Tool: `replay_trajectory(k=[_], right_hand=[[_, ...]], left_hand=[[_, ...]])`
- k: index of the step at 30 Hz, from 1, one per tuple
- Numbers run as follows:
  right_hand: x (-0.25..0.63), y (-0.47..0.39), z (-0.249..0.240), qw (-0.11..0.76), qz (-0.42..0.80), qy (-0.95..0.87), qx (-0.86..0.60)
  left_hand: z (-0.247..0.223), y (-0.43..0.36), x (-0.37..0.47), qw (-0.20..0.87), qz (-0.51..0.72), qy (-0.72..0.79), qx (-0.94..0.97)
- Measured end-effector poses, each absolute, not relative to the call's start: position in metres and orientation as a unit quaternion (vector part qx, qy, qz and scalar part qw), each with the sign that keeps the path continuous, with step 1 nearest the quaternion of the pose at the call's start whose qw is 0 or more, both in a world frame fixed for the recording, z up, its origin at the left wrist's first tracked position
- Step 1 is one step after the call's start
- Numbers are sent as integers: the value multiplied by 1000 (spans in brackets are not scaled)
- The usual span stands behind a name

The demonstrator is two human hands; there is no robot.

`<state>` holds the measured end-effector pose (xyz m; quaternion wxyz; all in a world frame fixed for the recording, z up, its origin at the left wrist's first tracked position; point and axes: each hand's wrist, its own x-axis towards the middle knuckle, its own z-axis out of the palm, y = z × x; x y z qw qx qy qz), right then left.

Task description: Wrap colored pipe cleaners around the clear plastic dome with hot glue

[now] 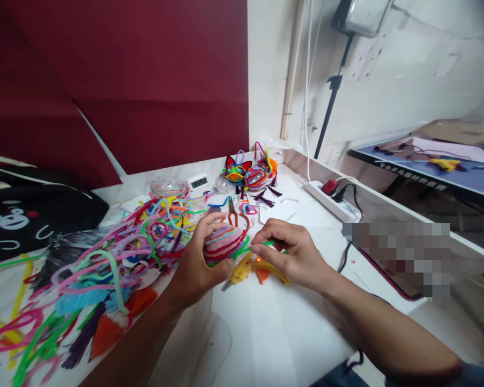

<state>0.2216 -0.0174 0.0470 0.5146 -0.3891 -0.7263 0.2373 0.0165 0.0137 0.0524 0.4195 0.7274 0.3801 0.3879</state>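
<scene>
My left hand (204, 258) is wrapped round a ball covered in striped pipe cleaners (225, 244), in pink, red, lilac and green. Between the thumb and fingers of my right hand (286, 247) is pinched a green pipe cleaner (245, 248), which runs to the ball's right side. Just below the hands lies a yellow hot glue gun (244, 270) with a small lit red light, its nozzle pointing left. Orange-handled scissors or pliers (239, 219) rest behind the ball, partly hidden by it and my left hand.
A tangled heap of colourful pipe cleaners (116, 269) and tassels covers the left side. Finished-looking decorated balls (256, 177) stand at the back, near a small white digital timer (198, 182). A power strip (333, 201) with plugs lies along the right rim; cables trail below it.
</scene>
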Motion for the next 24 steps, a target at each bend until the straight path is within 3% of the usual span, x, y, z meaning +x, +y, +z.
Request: replay_trajectory(k=[24], right_hand=[[220, -10, 43, 510, 501, -573, -401]], left_hand=[[54, 10, 13, 463, 365, 361, 723]])
